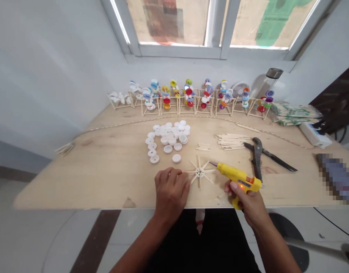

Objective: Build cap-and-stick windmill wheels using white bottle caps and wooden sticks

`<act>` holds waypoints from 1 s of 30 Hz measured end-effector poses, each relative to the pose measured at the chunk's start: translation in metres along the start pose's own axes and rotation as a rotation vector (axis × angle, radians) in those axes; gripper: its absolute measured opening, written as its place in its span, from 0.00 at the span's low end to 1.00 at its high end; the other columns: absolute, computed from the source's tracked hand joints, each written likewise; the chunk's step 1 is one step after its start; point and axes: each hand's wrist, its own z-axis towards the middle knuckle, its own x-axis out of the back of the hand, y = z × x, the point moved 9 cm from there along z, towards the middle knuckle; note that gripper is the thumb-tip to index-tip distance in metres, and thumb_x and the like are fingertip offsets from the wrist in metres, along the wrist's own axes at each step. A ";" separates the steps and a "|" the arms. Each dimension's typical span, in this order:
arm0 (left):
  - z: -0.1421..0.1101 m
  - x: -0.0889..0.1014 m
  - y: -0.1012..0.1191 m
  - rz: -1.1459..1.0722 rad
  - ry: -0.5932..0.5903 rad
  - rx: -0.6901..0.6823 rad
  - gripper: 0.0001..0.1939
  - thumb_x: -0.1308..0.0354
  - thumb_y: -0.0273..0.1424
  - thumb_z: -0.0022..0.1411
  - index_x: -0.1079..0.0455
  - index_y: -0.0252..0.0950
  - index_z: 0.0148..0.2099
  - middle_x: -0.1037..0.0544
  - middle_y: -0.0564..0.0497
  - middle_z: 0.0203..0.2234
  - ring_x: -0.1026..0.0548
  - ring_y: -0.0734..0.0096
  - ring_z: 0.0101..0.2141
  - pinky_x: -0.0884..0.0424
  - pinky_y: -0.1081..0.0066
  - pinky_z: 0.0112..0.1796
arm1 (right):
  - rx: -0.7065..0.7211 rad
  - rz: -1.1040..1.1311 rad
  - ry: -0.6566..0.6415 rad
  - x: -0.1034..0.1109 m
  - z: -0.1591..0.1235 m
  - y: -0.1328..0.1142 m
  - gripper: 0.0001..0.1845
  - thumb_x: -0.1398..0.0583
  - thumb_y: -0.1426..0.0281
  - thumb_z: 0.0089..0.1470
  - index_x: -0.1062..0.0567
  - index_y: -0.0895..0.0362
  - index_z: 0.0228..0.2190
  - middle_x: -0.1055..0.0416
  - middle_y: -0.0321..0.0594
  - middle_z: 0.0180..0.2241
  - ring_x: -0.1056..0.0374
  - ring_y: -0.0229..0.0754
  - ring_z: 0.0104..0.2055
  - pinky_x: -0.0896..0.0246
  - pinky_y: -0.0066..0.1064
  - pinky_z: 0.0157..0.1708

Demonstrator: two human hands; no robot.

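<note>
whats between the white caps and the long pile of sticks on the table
In the head view, a small bunch of short wooden sticks lies on the plywood board between the white plastic caps and the longer wooden sticks.

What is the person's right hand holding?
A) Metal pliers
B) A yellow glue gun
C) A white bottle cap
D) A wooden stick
B. The right hand is wrapped around the handle of the yellow glue gun, and its nozzle points toward the star of wooden sticks.
</note>
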 end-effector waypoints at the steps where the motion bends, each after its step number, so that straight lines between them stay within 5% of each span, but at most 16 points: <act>1: 0.000 -0.002 0.000 -0.015 -0.016 0.007 0.07 0.46 0.28 0.59 0.28 0.34 0.39 0.25 0.45 0.32 0.31 0.57 0.39 0.38 0.55 0.43 | 0.002 0.004 -0.003 0.000 0.000 0.000 0.17 0.38 0.56 0.49 0.27 0.58 0.24 0.33 0.39 0.25 0.38 0.39 0.28 0.43 0.27 0.24; 12: 0.009 -0.022 -0.010 -0.092 -0.126 0.029 0.09 0.50 0.26 0.63 0.28 0.36 0.39 0.23 0.48 0.31 0.30 0.62 0.36 0.39 0.61 0.39 | -0.019 -0.238 0.008 0.004 -0.004 -0.008 0.17 0.37 0.56 0.48 0.26 0.57 0.31 0.27 0.40 0.28 0.32 0.42 0.29 0.36 0.29 0.25; 20: 0.012 -0.029 -0.017 -0.173 -0.154 0.029 0.10 0.51 0.26 0.63 0.28 0.36 0.37 0.24 0.49 0.30 0.30 0.63 0.35 0.37 0.62 0.37 | 0.087 -0.499 -0.188 -0.006 0.001 -0.028 0.15 0.39 0.61 0.52 0.28 0.58 0.39 0.27 0.42 0.35 0.30 0.46 0.37 0.33 0.30 0.32; 30: 0.006 -0.003 -0.011 -0.191 0.003 0.079 0.09 0.49 0.26 0.61 0.30 0.35 0.42 0.25 0.45 0.34 0.30 0.62 0.37 0.34 0.62 0.38 | 0.157 -0.662 -0.272 -0.011 0.005 -0.034 0.13 0.41 0.61 0.53 0.35 0.56 0.24 0.38 0.33 0.23 0.41 0.36 0.24 0.45 0.25 0.21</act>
